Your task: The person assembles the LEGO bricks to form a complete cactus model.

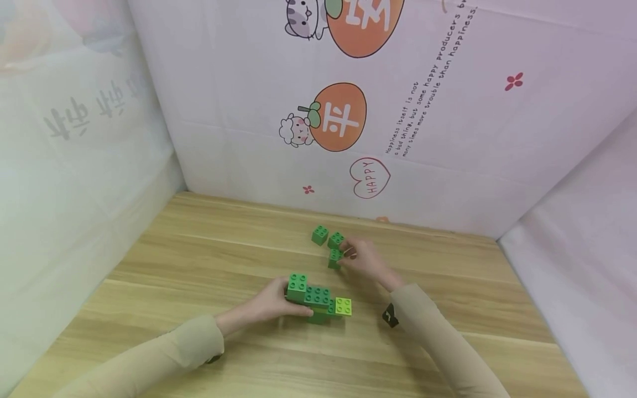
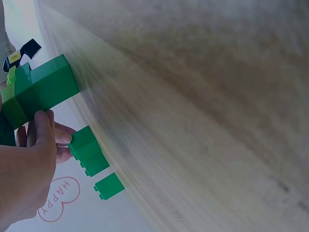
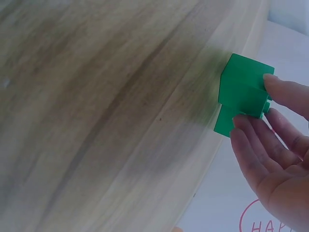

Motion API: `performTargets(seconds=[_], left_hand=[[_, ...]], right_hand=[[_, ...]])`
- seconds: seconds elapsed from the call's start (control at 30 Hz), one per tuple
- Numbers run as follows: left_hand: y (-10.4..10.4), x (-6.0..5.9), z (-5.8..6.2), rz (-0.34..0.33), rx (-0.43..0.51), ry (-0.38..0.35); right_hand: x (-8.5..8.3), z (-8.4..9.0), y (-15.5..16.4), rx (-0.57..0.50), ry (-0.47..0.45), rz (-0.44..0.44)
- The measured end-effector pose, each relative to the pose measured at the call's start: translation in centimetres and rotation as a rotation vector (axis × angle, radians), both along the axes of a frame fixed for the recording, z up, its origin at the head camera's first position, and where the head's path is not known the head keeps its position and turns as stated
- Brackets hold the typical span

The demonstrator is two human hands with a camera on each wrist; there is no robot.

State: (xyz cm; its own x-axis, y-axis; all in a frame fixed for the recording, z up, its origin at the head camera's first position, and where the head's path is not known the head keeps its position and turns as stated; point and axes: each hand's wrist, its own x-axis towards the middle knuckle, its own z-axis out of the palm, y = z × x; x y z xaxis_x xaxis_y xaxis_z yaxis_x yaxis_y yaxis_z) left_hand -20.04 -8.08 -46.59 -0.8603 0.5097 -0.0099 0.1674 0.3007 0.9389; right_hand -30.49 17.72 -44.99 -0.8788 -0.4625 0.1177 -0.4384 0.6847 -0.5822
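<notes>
On the wooden table stands a stepped stack of green bricks with a lime brick at its right end. My left hand grips the stack's left end, and in the left wrist view its fingers curl under the stack. Farther back, my right hand pinches a small green brick. The right wrist view shows thumb and fingers on either side of that brick. Two more loose green bricks lie just behind it.
Printed fabric walls close the table in at the back and on both sides. A black tag hangs at my right wrist. Bare wood stretches to the left and in front of the stack.
</notes>
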Motion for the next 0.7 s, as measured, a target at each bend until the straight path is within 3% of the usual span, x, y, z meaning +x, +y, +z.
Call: performTargets(seconds=[0.3, 0.7], left_hand=[[0.0, 0.0, 0.0, -0.002, 0.007, -0.006], [0.1, 0.2, 0.1, 0.007, 0.003, -0.013]], right_hand=[[0.1, -0.1, 0.4, -0.005, -0.017, -0.008], [1.8, 0.6, 1.0, -0.016, -0.05, 0.0]])
